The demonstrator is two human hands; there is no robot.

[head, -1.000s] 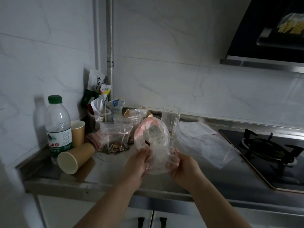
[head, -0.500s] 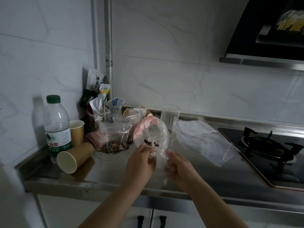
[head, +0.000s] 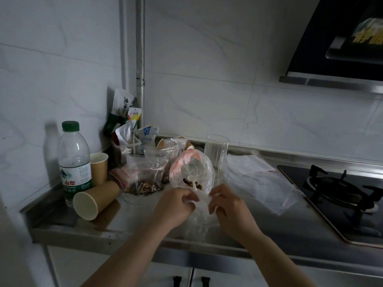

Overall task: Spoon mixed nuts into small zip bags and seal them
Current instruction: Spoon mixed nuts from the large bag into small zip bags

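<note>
A large clear plastic bag of mixed nuts (head: 191, 172), pink at its top, stands open on the steel counter (head: 132, 216). A white plastic spoon (head: 192, 181) sticks out of the nuts inside it. My left hand (head: 176, 206) and my right hand (head: 228, 210) both pinch a small clear zip bag (head: 202, 212) in front of it, each on one side of its top edge. A filled small zip bag (head: 145, 175) with nuts at its bottom stands to the left.
A water bottle (head: 74, 160) and two paper cups, one upright (head: 99, 167) and one lying on its side (head: 94, 200), stand at the left. A drinking glass (head: 216, 154), spare flat bags (head: 261, 181), snack packets at the corner and a gas hob (head: 348, 195) at the right.
Both hands have drawn the small bag lower and nearer the counter's front edge. The white spoon now shows standing in the big bag's nuts.
</note>
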